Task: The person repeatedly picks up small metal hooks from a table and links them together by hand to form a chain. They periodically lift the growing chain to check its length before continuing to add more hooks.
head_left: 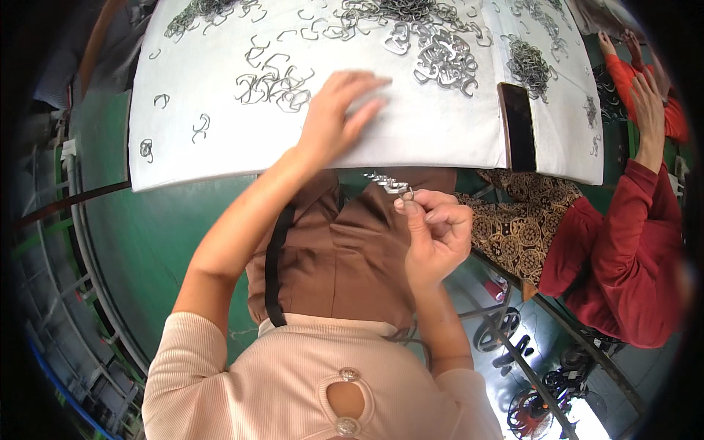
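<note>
Right hand [434,233] pinching clip chain [390,183]

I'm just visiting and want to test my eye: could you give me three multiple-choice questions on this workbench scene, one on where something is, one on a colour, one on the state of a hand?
1. Where does the dark phone lie?
A. on the white board's right part
B. on the floor
C. in the person's lap

2. What colour are the sleeves of the person at the right?
A. blue
B. red
C. white

3. What is the right hand doing?
A. lying flat and empty
B. pinching a short string of metal clips
C. gripping the phone

Answers:
1 A: the phone rests on the white board near its right edge.
2 B: both sleeves are red.
3 B: the fingertips are closed on linked clips, while the left hand reaches over loose clips.
</note>
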A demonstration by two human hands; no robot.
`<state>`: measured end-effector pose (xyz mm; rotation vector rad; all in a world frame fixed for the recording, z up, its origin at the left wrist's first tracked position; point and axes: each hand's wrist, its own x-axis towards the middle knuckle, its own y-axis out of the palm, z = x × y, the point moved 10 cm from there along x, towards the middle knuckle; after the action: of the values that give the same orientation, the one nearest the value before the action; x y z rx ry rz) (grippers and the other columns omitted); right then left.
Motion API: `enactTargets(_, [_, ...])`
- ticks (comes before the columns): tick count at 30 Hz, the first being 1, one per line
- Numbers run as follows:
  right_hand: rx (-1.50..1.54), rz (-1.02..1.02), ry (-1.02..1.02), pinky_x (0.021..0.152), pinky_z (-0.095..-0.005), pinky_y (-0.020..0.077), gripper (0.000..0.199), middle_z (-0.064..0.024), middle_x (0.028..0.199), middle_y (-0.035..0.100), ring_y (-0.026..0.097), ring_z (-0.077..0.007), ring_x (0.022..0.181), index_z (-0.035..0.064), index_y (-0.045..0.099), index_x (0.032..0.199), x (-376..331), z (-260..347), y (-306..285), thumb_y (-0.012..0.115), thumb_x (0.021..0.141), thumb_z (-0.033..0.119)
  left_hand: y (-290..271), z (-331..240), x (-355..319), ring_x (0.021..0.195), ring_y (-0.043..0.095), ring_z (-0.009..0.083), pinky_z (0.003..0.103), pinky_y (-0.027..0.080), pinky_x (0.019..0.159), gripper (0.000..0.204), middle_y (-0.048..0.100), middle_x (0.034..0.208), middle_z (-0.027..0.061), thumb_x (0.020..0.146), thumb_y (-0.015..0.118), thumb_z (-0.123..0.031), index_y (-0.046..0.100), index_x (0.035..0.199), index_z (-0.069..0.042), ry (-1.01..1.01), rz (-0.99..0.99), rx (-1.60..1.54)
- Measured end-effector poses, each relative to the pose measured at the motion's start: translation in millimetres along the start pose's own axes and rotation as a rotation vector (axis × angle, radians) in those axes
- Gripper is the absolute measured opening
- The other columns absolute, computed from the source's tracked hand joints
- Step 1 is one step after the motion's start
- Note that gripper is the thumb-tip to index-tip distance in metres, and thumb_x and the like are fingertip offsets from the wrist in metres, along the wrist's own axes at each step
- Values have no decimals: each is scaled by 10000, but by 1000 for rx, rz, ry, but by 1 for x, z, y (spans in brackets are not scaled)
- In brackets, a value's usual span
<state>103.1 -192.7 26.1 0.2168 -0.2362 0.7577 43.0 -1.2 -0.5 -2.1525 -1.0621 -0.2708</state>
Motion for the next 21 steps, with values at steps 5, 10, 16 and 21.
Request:
enactTargets(5, [11,14,31,735,-285,571,233,-180,954,631,650,-178,828,7,435,877,-2,-4,0,638,842,-103,44,28,70,998,582,282,379,492,877,298,614,1111,89,842,674,-192,670,1131,-119,159,-2,365])
enactTargets(10, [1,31,33,719,-277,565,227,-169,935,644,642,-167,812,7,447,856,-4,-9,3,641,836,-109,64,46,88,940,598,262,380,514,814,247,645,1016,62,854,661,-194,682,1075,-84,164,147,525])
enactTargets(16, [34,44,28,727,-281,558,202,-169,933,645,636,-174,820,-7,465,874,-2,-16,6,619,836,-133,24,40,47,778,669,241,328,530,731,194,701,910,111,882,627,-168,694,982,-17,-152,90,42])
enactTargets(21, [17,48,48,709,-269,552,196,-154,930,643,635,-159,814,-7,472,869,-2,-23,14,629,837,-121,-8,-2,-29,750,656,142,271,515,695,187,714,888,112,885,635,-134,692,992,8,-512,129,-296])
